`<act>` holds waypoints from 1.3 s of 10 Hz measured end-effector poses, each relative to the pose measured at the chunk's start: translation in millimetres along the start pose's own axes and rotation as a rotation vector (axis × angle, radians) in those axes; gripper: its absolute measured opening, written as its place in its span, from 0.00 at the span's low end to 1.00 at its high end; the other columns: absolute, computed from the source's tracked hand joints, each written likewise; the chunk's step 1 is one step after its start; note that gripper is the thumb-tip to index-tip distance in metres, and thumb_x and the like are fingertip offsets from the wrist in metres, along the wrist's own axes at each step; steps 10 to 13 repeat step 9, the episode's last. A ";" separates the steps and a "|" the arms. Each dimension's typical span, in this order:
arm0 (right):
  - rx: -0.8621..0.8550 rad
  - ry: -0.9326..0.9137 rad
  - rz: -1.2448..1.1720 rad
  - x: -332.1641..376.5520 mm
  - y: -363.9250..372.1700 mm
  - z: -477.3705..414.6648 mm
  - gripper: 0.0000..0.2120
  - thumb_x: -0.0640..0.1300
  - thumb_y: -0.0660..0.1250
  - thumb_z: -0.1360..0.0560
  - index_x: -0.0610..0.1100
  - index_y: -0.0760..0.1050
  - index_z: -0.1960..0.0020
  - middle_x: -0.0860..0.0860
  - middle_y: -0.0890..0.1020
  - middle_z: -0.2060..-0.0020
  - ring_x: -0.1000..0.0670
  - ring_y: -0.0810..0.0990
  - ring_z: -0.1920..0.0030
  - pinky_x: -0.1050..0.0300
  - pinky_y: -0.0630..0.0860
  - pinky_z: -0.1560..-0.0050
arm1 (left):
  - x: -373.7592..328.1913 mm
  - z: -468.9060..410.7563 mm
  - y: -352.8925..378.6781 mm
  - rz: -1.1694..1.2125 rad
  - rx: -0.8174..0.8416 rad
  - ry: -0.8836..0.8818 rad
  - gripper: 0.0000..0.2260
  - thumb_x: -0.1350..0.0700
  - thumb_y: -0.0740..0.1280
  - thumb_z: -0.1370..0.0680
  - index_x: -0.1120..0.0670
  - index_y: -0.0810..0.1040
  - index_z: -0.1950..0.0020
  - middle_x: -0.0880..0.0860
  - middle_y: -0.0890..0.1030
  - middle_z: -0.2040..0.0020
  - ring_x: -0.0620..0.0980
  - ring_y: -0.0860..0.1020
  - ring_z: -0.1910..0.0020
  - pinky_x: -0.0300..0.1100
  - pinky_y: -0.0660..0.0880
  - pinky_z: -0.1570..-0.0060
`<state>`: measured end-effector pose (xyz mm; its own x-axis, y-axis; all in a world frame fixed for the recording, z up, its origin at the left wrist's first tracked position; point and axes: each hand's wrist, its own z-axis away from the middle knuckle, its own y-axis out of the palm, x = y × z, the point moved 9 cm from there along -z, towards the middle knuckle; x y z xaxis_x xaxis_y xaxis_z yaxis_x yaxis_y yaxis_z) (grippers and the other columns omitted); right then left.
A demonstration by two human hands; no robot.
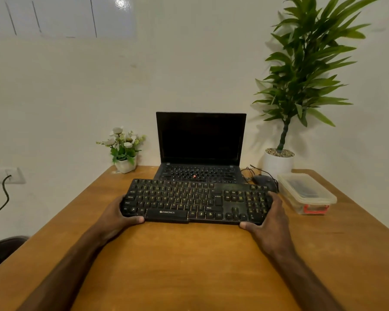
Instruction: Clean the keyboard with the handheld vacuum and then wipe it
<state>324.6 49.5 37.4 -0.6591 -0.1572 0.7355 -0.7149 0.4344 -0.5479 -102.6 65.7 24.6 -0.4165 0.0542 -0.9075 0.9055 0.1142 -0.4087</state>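
A black full-size keyboard (195,199) lies across the middle of the wooden desk (189,265), its far edge over the front of an open laptop (200,140). My left hand (119,215) grips the keyboard's left end, thumb on the near edge. My right hand (272,218) grips its right end the same way. No handheld vacuum or cloth is plainly visible; a clear lidded plastic box (305,193) at the right holds dark and red items that I cannot identify.
A black mouse (264,181) with its cable sits right of the laptop. A small white flower pot (125,151) stands back left, a tall potted plant (301,75) back right. A wall socket with a cable (5,176) is at left, a dark chair (2,250) below it.
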 end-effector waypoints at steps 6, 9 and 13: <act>-0.022 0.005 -0.001 -18.4 18.8 -40.2 0.55 0.58 0.81 0.39 0.53 0.51 0.23 0.47 0.61 0.26 0.43 0.61 0.27 0.41 0.67 0.31 | 12.6 -51.5 10.8 -0.071 0.093 0.002 0.54 0.40 0.83 0.43 0.52 0.63 0.23 0.48 0.76 0.34 0.43 0.75 0.38 0.36 0.72 0.44; -0.018 0.015 0.079 -12.1 19.9 -33.3 0.55 0.66 0.76 0.37 0.54 0.47 0.23 0.48 0.54 0.22 0.42 0.52 0.23 0.38 0.61 0.27 | 0.0 -36.2 8.2 -0.390 -0.107 0.083 0.67 0.19 0.65 0.43 0.55 0.41 0.18 0.57 0.49 0.18 0.57 0.54 0.20 0.56 0.60 0.25; -0.018 0.015 0.079 -12.1 19.9 -33.3 0.55 0.66 0.76 0.37 0.54 0.47 0.23 0.48 0.54 0.22 0.42 0.52 0.23 0.38 0.61 0.27 | 0.0 -36.2 8.2 -0.390 -0.107 0.083 0.67 0.19 0.65 0.43 0.55 0.41 0.18 0.57 0.49 0.18 0.57 0.54 0.20 0.56 0.60 0.25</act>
